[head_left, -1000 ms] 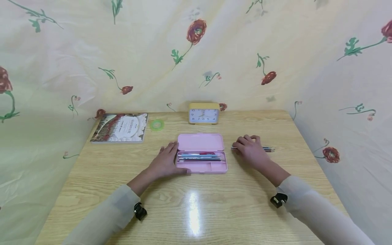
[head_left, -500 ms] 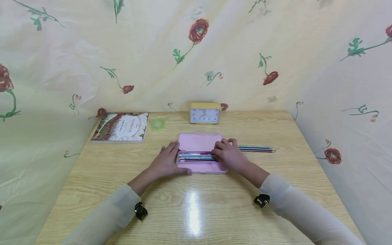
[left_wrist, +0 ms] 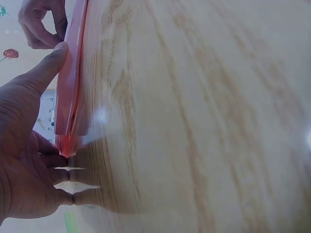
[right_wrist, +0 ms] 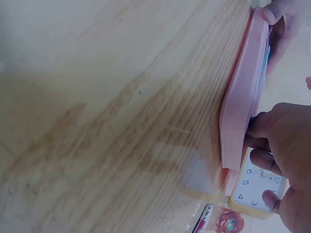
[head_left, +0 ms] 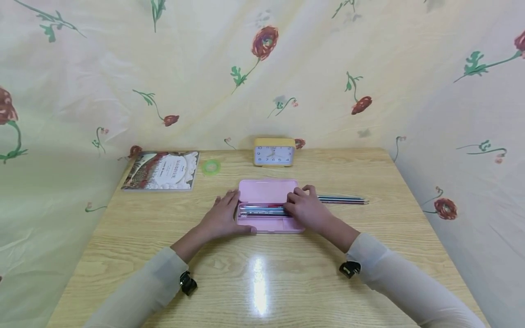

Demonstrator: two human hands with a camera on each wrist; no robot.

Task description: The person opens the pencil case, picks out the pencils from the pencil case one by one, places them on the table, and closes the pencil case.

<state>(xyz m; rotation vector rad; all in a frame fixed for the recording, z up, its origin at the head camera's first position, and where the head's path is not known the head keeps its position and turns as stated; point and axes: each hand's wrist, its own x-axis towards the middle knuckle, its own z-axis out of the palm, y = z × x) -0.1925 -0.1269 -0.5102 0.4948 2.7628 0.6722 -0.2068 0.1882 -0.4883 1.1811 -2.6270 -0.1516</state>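
A pink pencil case (head_left: 268, 224) lies with its lid (head_left: 268, 190) folded back. Several pencils (head_left: 262, 211) and something red sit in its rear compartment. My left hand (head_left: 221, 216) is spread along the case's left end, its fingers fairly straight and the thumb on the front rim. My right hand (head_left: 309, 210) reaches over the right end of the case, thumb and fingers curled down and pinching at the pencils' ends. In the right wrist view these fingertips (right_wrist: 257, 124) dip behind the case wall, so how many pencils they hold is hidden. More pencils (head_left: 344, 199) lie on the table to the right.
At the back stands a yellow alarm clock (head_left: 274, 152). A book (head_left: 162, 171) lies at the back left, with a green roll of tape (head_left: 211, 167) beside it. A flowered cloth (head_left: 197, 82) hangs behind the wooden table (head_left: 311, 278).
My right hand has moved left from the pencils on the table to the right end of the case, leaving those pencils uncovered. The left hand has stayed at the case.
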